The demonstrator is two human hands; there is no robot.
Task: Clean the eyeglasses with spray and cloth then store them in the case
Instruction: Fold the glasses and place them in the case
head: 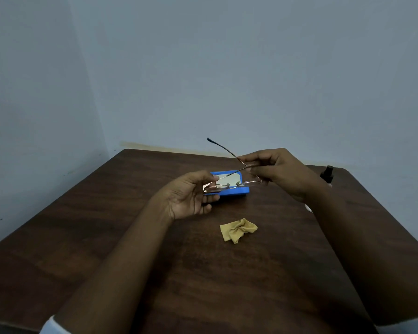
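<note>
Thin metal-rimmed eyeglasses (232,185) hang above the table, held between both hands. My left hand (191,196) pinches the left end of the frame. My right hand (275,172) grips the right hinge, and one temple arm sticks up and to the left with its dark tip in the air. Behind the glasses lies an open blue case (237,190) with a pale lining. A crumpled yellow cloth (238,230) rests on the table nearer to me. The spray bottle (327,173), with a dark cap, stands at the far right, partly hidden by my right wrist.
The dark wooden table (130,237) fills the lower view, its far edge against a blue-grey wall. A small white object (308,208) peeks out beside my right forearm.
</note>
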